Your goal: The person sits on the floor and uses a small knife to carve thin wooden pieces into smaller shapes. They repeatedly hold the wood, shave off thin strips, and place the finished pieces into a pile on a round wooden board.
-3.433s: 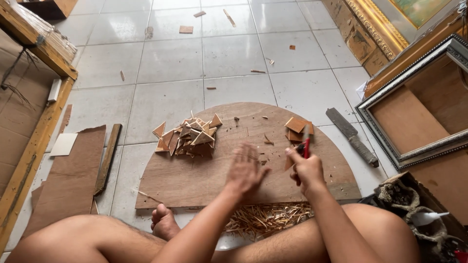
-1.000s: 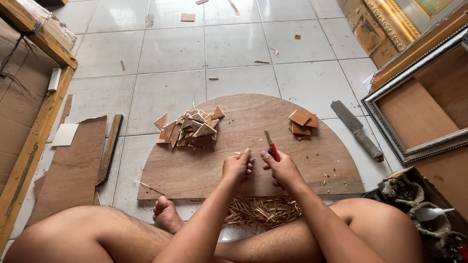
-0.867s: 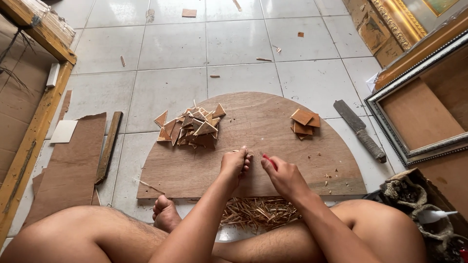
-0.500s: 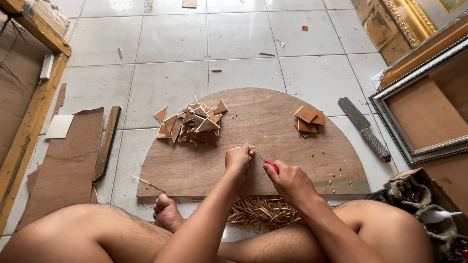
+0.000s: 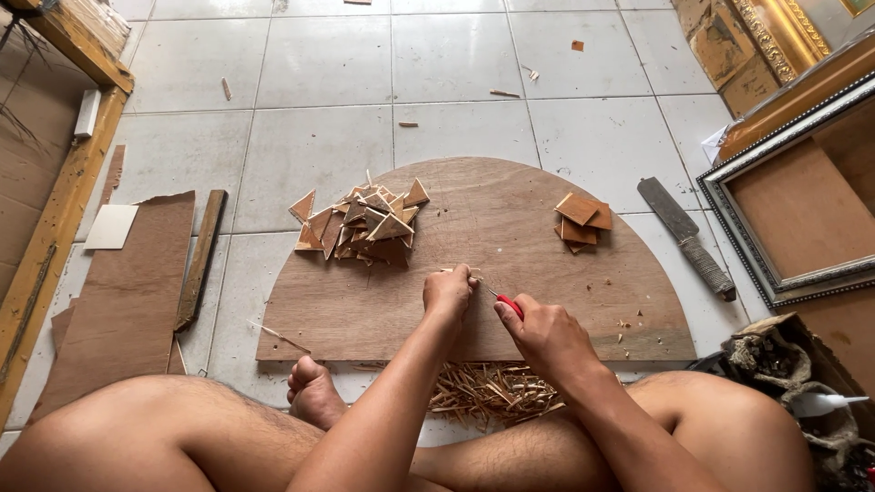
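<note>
The person sits on the tiled floor (image 5: 319,64) with crossed bare legs, and both hands work on a half-round wooden board (image 5: 510,210) that lies flat on the tiles. The right hand (image 5: 547,333) is closed around a red-handled knife (image 5: 506,302), whose thin blade points toward the left hand (image 5: 449,292). The left hand has its fingers curled down and pinches a small thin piece of wood (image 5: 453,270) against the board, near the straight front edge; the piece is mostly hidden under the fingers, so its shape is not clear.

Behind the left hand, on the board, there is a loose pile of triangular wood pieces (image 5: 365,223). On the right part of the board lies a small stack of square wood pieces (image 5: 581,219), well apart from the hands. Between the board and the legs lies a heap of wood shavings (image 5: 492,392), and one bare foot (image 5: 314,392) rests just beside it.

To the right of the board, on the tiles, lies a big cleaver with a wrapped handle (image 5: 688,239). Further right stands a picture frame (image 5: 784,191) with a brown back panel. To the left lie a flat plywood sheet (image 5: 128,292) and a narrow wood strip (image 5: 200,260).
</note>
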